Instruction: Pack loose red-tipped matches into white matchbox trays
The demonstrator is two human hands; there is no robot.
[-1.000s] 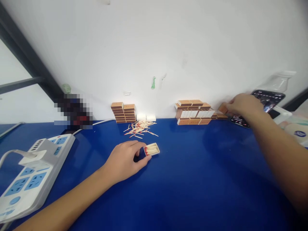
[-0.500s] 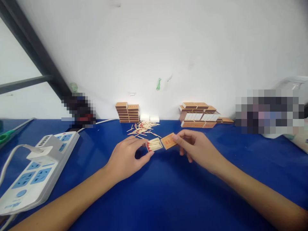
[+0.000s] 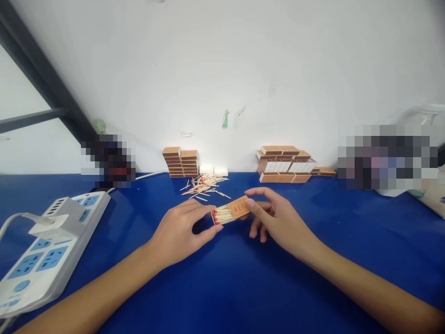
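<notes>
My left hand [image 3: 184,229] pinches the outer end of a matchbox tray [image 3: 223,215], which holds several red-tipped matches. An orange matchbox sleeve [image 3: 239,207] with red lettering sits over the tray's right end, leaving the red match heads bare at the left. My right hand [image 3: 274,218] grips this sleeve, thumb on top and forefinger along the far side; the other fingers are curled beneath. Behind my left hand, a loose heap of matches [image 3: 205,184] lies on the blue table [image 3: 222,283].
Stacked matchboxes [image 3: 181,162] stand against the wall beside white blocks [image 3: 213,170]. More matchboxes and white-sided trays [image 3: 285,165] are piled at the back right. A white power strip [image 3: 52,260] with a plugged-in adapter lies at left. Blurred items [image 3: 385,160] are at far right.
The sleeve, apart from the tray before, has moved left onto its right end. My right hand has shifted left with it. My left hand keeps its hold on the tray.
</notes>
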